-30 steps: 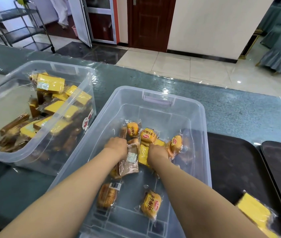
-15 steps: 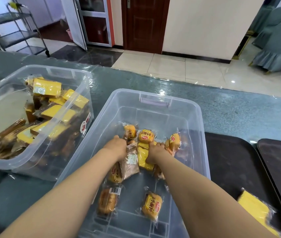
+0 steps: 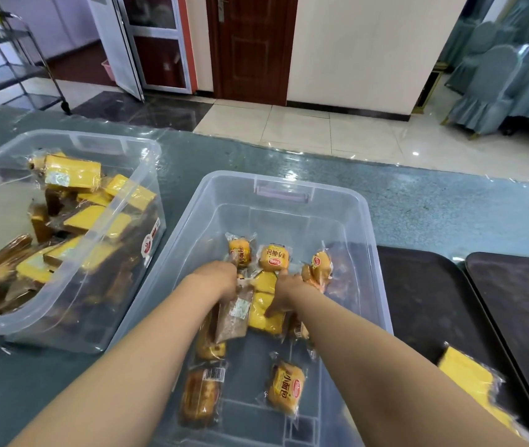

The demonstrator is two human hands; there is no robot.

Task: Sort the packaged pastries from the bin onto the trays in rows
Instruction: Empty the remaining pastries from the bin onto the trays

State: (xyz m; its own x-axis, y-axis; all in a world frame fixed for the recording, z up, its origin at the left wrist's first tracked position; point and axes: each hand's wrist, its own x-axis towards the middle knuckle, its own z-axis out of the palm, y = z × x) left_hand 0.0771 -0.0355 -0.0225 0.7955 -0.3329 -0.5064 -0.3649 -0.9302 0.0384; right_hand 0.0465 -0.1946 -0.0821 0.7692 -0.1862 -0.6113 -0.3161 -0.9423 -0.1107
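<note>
- The packaged pastries (image 3: 277, 287) at the frame centre look light, soft and slippery in the film; take each one by its body, gently.
- Your left hand (image 3: 216, 279) is curled around a brown packet (image 3: 235, 314); your right hand (image 3: 284, 293) pinches a yellow cake packet (image 3: 264, 309).
- The clear bin (image 3: 366, 240) holds few buns; the trays (image 3: 424, 304) on the right carry one yellow packet (image 3: 468, 377).
</note>
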